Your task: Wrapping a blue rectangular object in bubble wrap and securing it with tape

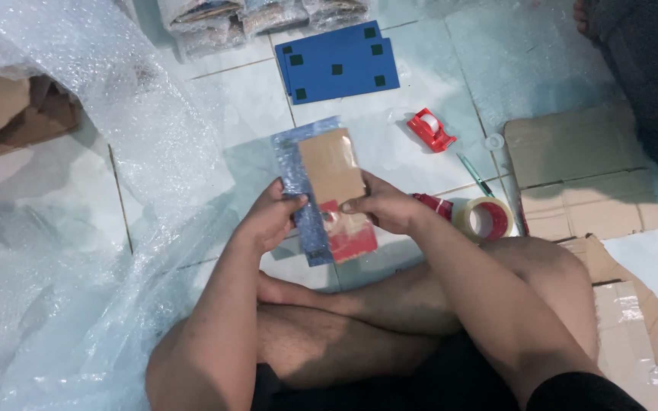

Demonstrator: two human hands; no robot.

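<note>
A seated person's left hand [274, 217] and right hand [384, 205] each close around a flat parcel [327, 190] of brown cardboard and blue sheet, held above crossed legs. Bubble wrap [116, 137], a tape roll [485, 219] and blue boards [338, 62] lie on the pale tiled floor [436, 46].

A flat bubble-wrapped blue package [321, 190] faced with brown cardboard, red below, sits at centre.
</note>
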